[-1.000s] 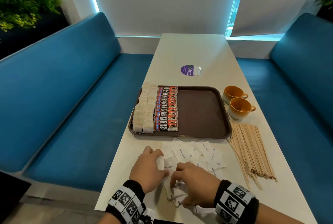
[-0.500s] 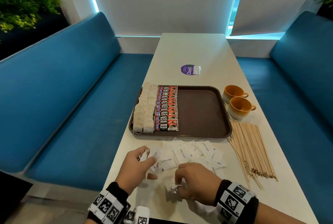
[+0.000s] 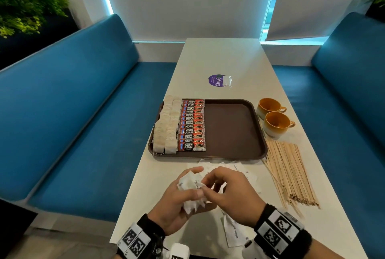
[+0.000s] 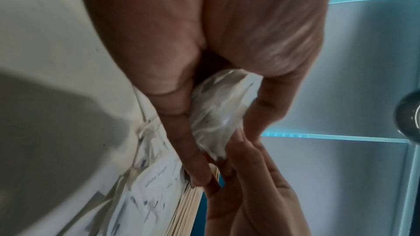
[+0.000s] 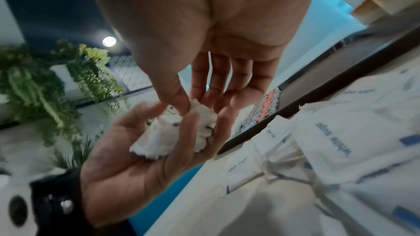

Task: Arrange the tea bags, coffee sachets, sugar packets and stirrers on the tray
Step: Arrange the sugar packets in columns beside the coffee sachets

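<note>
The left hand cups a small bunch of white paper sugar packets, fingers curled round them. The right hand pinches the bunch's edge, apparently with thumb and forefinger. More packets lie loose on the white table, just before the brown plastic tray.

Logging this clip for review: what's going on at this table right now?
A person is gathering white sugar packets: the left hand cups a small stack while the right hand pinches its edge. More packets lie on the table before the brown tray, which already holds rows of tea bags and coffee sachets. The wooden stirrers and two cups sit off the tray, to its right.
</note>
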